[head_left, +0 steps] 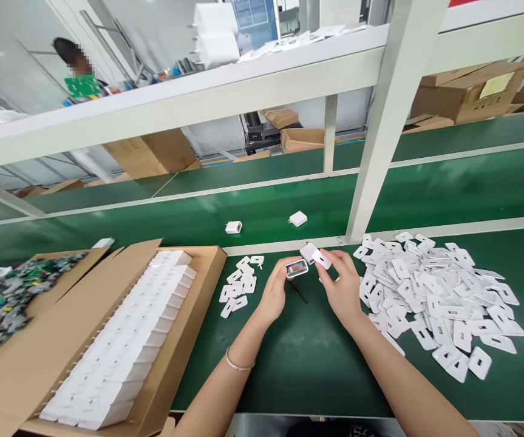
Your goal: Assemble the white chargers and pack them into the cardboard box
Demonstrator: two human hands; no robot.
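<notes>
Left of the carton: tangled heap of circuit boards. Inside it, tight rows of smooth white casings; whether finished, cannot tell. Just right of it, a small scatter of flat covers on the glossy green counter. Farther right of it, left grip holds an open casing, rounded, innards bare; right grip pinches a slotted cover, unfitted, so this unit looks unfinished. Farthest right of it, a large cover heap, much evidently left.

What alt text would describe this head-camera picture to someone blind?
A person's left hand holds an open white casing, the right hand a white plate, above a green bench. Similar plates lie heaped at right; a cardboard box of white pieces sits left.
</notes>
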